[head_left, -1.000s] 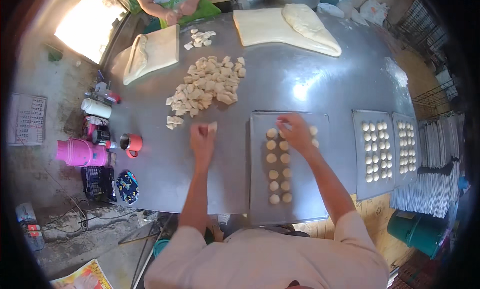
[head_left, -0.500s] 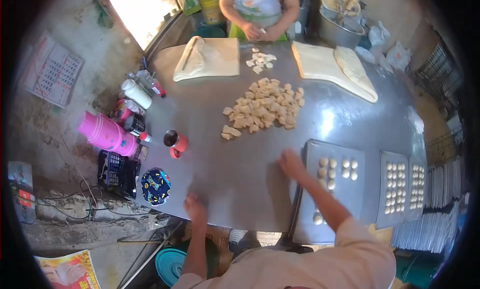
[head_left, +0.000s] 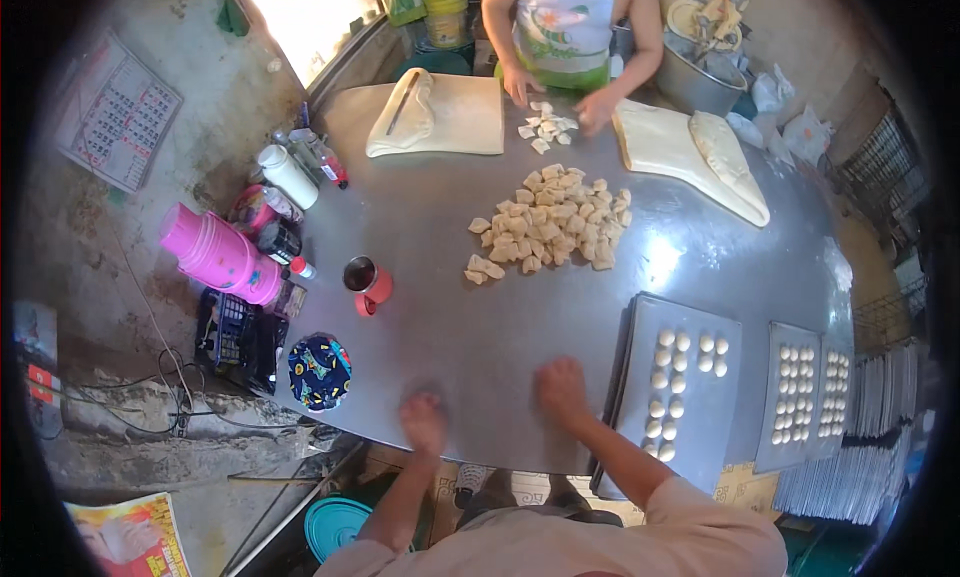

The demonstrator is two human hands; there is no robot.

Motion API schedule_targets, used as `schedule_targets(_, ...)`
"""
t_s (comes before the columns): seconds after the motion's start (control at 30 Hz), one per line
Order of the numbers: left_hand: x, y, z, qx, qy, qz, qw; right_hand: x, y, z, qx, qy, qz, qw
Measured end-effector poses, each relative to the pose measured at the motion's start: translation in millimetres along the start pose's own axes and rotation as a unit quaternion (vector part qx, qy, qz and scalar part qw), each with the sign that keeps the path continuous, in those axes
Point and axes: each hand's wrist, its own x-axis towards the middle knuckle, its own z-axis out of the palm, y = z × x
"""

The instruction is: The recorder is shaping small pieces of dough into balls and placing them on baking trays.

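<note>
My left hand (head_left: 422, 419) is curled low on the steel table (head_left: 480, 347), right of a dark patterned cloth item (head_left: 320, 370). My right hand (head_left: 560, 389) rests curled, palm down, left of a metal tray (head_left: 705, 417). Whatever lies under either hand's fingers is hidden. Small round dough balls (head_left: 680, 361) sit in short rows on that tray. A heap of cut dough pieces (head_left: 550, 217) lies beyond my hands.
Across the table a person (head_left: 560, 27) reaches toward small pieces (head_left: 548, 127), between two dough sheets (head_left: 460, 117) (head_left: 655, 147). A red mug (head_left: 368, 287), bottles (head_left: 288, 174) and pink containers (head_left: 220, 257) line the left. More filled trays (head_left: 793, 417) lie right, near stacked trays (head_left: 880, 377).
My right hand has left the tray for the bare tabletop. My left hand has moved down nearer the table edge. The person opposite has parted their hands. The view has shifted.
</note>
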Motion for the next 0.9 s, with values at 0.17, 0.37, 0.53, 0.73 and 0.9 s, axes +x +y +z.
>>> schedule_targets(0.17,21,-5,3,0.060,-0.145,0.171,0.973,22,-1,20,0.138,-0.064,-0.162,0.975)
schedule_targets(0.37,-6,14,-5,0.018,0.035,0.087,0.995,-28,4,-5,0.052,-0.053,0.039,0.997)
schedule_targets(0.53,3,48,-5,-0.056,-0.136,0.123,0.982,-14,-23,17,0.137,-0.101,-0.022,0.985)
schedule_targets(0.73,-5,20,-5,0.032,-0.080,0.098,0.991,-39,3,1,0.119,-0.110,-0.028,0.986)
schedule_targets(0.9,-20,35,21,-0.093,-0.084,0.128,0.984,-52,-30,9,0.160,-0.107,-0.064,0.979)
